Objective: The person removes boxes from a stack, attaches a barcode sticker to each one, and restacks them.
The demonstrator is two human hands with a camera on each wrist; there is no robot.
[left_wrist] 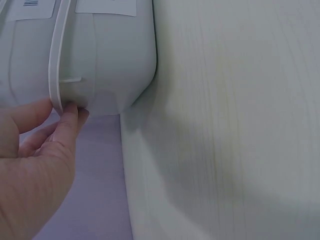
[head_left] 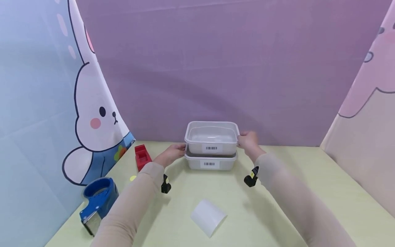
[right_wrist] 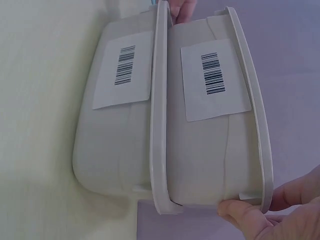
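Note:
Two whitish plastic containers with barcode labels stand stacked near the back of the table. The upper container point(head_left: 213, 132) sits partly inside the lower container point(head_left: 211, 164), slightly tilted against it in the right wrist view. My right hand point(head_left: 248, 142) pinches the upper container's rim at its right end, thumb on the wall below the rim point(right_wrist: 262, 150). At the left end, my left hand point(head_left: 171, 153) holds the rim of the lower container between thumb and fingers, as the left wrist view shows. Both containers carry a white label point(right_wrist: 215, 80) on the front.
A curled white sheet point(head_left: 208, 218) lies on the table in front of the containers. To the left are a blue tape dispenser point(head_left: 100, 199), a red object point(head_left: 142, 157) and a small yellow disc point(head_left: 133, 178). A purple backdrop point(head_left: 210, 68) rises behind the table.

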